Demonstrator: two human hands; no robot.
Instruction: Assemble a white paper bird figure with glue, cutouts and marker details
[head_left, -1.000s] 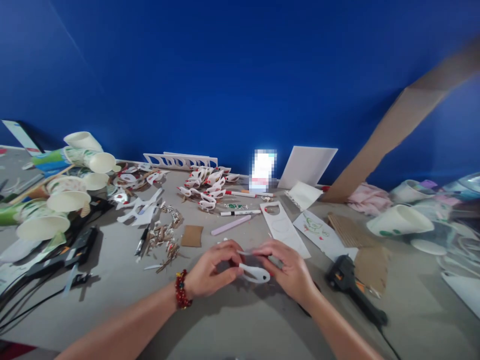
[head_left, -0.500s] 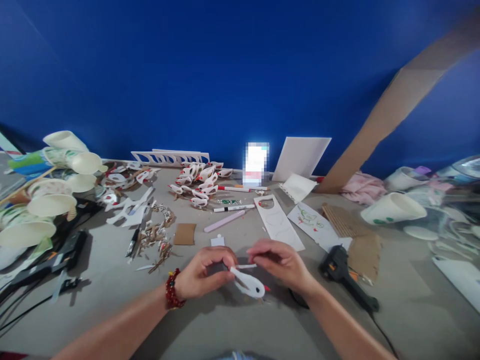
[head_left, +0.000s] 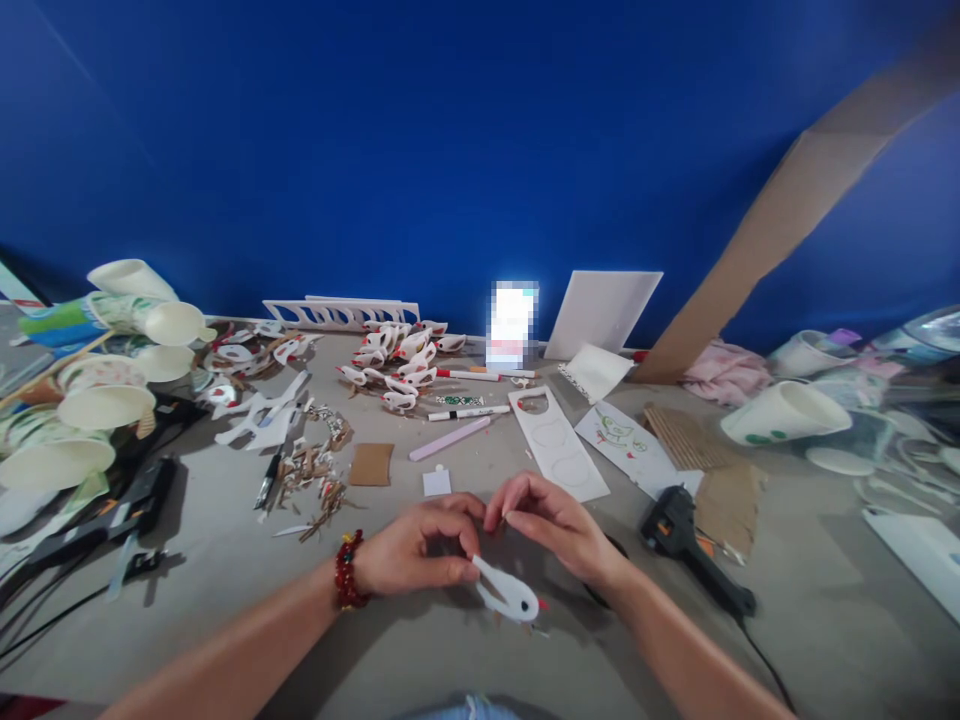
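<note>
A white bird-shaped cutout [head_left: 517,598] with a black eye and a red beak hangs from my left hand [head_left: 427,545], its narrow end pinched between thumb and fingers. A dark red bead bracelet [head_left: 349,570] circles my left wrist. Just above and to the right of the bird is my right hand [head_left: 551,520], thumb and fingertips closed together near the left fingertips; whatever they hold is too small to name. Beyond the hands lie a small white square [head_left: 436,482] and a brown cardboard piece [head_left: 370,465].
A black glue gun [head_left: 697,555] with a cable lies right of my right hand. Several similar white birds [head_left: 401,360] are piled farther back. Markers [head_left: 469,413], a cut-out white sheet [head_left: 559,445], scraps [head_left: 315,470] and paper cups [head_left: 787,412] surround the work area.
The bird has moved slightly down and right with my left hand. The white strip seen at my right fingertips earlier no longer shows there.
</note>
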